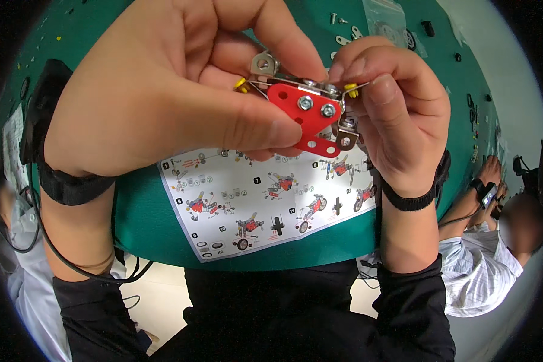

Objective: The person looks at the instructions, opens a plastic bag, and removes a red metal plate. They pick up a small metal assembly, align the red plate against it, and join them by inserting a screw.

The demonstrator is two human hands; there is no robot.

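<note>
The left hand (157, 102) grasps a red plate assembly (311, 120) from its left side, thumb flat on the red face, while the right hand (407, 108) closes thumb and forefinger on its right end, just beside a yellow piece (352, 91); exactly which part they pinch is hidden. The assembly is held up above an instruction sheet (265, 199) on the green table (332, 250). 2 silver bolts (306, 103) show on the red face, and a metal bracket (263, 64) sticks up at its upper left. Pulling unevenly at the right end could bend the thin metal there or twist the plate in the left grip. If the yellow piece sits loosely, a fingertip brushing it could knock it off, and small hardware could roll away.
</note>
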